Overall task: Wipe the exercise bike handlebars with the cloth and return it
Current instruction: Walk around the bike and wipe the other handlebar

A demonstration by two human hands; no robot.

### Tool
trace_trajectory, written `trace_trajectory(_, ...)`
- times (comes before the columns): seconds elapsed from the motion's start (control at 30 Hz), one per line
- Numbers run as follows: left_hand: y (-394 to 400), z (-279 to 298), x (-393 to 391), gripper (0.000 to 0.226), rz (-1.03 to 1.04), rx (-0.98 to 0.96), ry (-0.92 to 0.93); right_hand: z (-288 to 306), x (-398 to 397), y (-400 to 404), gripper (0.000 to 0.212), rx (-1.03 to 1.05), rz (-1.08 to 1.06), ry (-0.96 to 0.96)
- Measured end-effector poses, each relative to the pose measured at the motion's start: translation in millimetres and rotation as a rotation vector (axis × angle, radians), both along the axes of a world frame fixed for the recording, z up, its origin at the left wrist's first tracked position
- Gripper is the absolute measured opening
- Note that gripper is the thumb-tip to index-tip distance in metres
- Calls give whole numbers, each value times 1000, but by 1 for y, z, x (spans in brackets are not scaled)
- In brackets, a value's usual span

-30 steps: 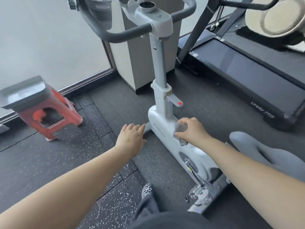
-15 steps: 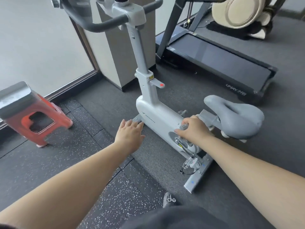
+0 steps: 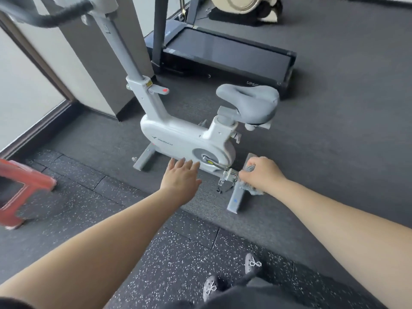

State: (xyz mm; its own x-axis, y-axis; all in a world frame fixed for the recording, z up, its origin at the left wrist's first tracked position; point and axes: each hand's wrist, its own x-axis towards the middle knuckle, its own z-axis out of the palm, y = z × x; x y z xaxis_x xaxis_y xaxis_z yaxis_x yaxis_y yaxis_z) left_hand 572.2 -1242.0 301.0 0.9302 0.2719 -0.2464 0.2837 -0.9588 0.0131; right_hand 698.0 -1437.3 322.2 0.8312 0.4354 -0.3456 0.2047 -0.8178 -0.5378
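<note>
dark rubber floor [image 3: 334, 112] all around me, speckled tiles under my feet. treadmill [image 3: 225, 54] lies flat at the back, just behind the bike. the white exercise bike [image 3: 189, 139] stands in front of me, its post tilting up to the left, and the black handlebars [image 3: 49, 16] are way up in the top left corner, well apart from both my hands. grey saddle [image 3: 247, 101] sits low over the frame on the right. red stool [image 3: 20, 192] pokes in at the left edge, blurred. my left hand [image 3: 180, 177] is out flat, fingers spread, palm down, hovering just in front of the bike's body and holding nothing. my right hand [image 3: 263, 175] is curled round the grey cloth [image 3: 247, 186], bunched in my grip, right down beside the pedal [image 3: 228, 176] and over the rear floor bar [image 3: 240, 190]. bits of the cloth stick out above and below my fingers. my two dark shoes [image 3: 231, 275] show at the bottom.
</note>
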Motion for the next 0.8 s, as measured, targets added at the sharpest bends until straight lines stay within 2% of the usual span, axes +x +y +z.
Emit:
trace_trajectory(0.33,-115,10,47,62,-238,42,33,9,25,-145,12,0,-184,-19)
trace_trajectory(0.53,-208,14,113,62,-268,40,-2,20,70,-249,7,10,-259,-28)
trace_trajectory(0.8,-324,2,195,58,-243,44,-41,18,142,-359,11,-59,-255,-58)
